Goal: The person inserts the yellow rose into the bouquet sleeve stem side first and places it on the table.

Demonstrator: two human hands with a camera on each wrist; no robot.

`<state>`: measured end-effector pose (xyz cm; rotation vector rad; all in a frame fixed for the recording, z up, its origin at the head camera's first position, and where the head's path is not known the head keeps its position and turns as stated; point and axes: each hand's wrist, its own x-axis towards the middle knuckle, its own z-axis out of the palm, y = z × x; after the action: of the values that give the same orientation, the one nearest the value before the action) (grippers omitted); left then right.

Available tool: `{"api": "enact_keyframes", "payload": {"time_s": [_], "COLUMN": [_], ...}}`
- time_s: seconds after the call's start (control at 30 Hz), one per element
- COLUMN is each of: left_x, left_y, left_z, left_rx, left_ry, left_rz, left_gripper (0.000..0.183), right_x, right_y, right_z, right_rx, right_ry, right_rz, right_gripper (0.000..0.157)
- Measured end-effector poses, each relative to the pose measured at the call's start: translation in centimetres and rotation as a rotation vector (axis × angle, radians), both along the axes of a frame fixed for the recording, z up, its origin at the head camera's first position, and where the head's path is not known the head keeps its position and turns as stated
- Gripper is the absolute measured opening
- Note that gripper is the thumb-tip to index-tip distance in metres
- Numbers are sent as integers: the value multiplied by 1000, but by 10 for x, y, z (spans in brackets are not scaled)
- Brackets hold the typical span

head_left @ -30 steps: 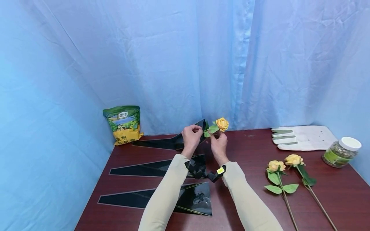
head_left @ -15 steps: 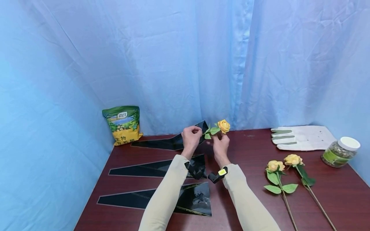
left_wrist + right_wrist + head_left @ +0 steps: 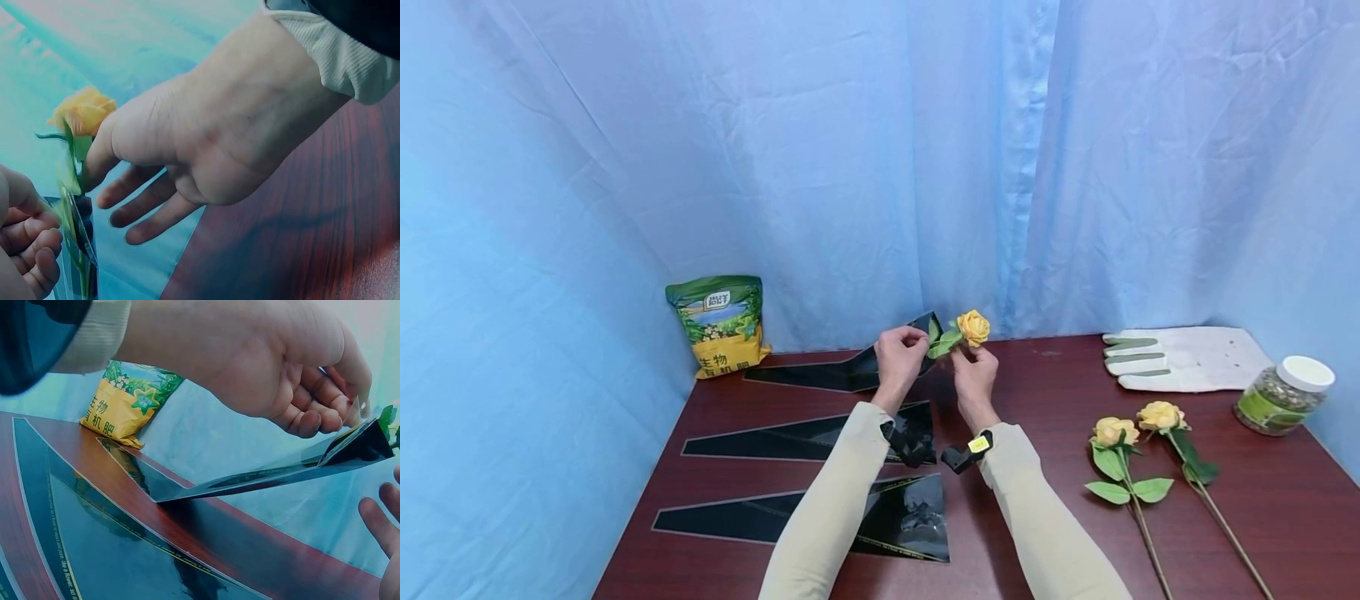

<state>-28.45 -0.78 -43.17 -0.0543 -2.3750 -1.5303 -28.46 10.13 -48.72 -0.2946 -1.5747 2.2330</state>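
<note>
In the head view, my left hand (image 3: 901, 357) pinches the upper edge of a black flower sleeve (image 3: 850, 372) with a clear front, its wide end lifted off the table. The right wrist view shows that sleeve (image 3: 269, 475) slanting up to the thumb and fingertips. A yellow artificial rose (image 3: 973, 327) has its stem inside the sleeve's mouth; bloom and leaves stick out. My right hand (image 3: 976, 379) holds it just under the bloom. From the left wrist, the thumb lies at the rose's (image 3: 84, 111) stem, the other fingers of the right hand (image 3: 187, 137) spread apart.
Two more black sleeves (image 3: 760, 440) (image 3: 797, 510) lie flat nearer the front. A green-yellow bag (image 3: 718, 325) stands back left. At right are two yellow roses (image 3: 1116, 432) (image 3: 1162, 415), a white work glove (image 3: 1202, 358) and a white-lidded jar (image 3: 1285, 396). Blue curtains enclose the table.
The rose shifted slightly right, then back left toward the sleeve, its leaves now closer to the mouth. My right hand sits a little further right than before; my left hand barely moved.
</note>
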Motion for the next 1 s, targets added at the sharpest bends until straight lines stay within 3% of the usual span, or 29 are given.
{"api": "enact_keyframes", "payload": {"time_s": [0.27,0.53,0.63,0.8,1.0], "left_x": [1,-11,-20,-33,-36], "left_y": [3,-14,-30,-59,-79], "left_z": [1,-3,-6,-19,-39], "left_rx": [-5,101,102,26,-135], "left_ry": [-1,1,-11,-45,-144], "left_rz": [-43,-176,-225,-354,-495], "left_gripper": [11,22,33,57,104], "right_x": [-1,-2,-4,-4,-3], "right_y": [1,0,1,4,7], "right_z": [1,0,-2,-3,-4], "right_rx": [-16,-26,-6,29,-9], "right_ry": [3,-2,-13,-36,-23], "right_rz": [26,-6,-33,-53,-26], "right_gripper": [26,28,28,27,27]}}
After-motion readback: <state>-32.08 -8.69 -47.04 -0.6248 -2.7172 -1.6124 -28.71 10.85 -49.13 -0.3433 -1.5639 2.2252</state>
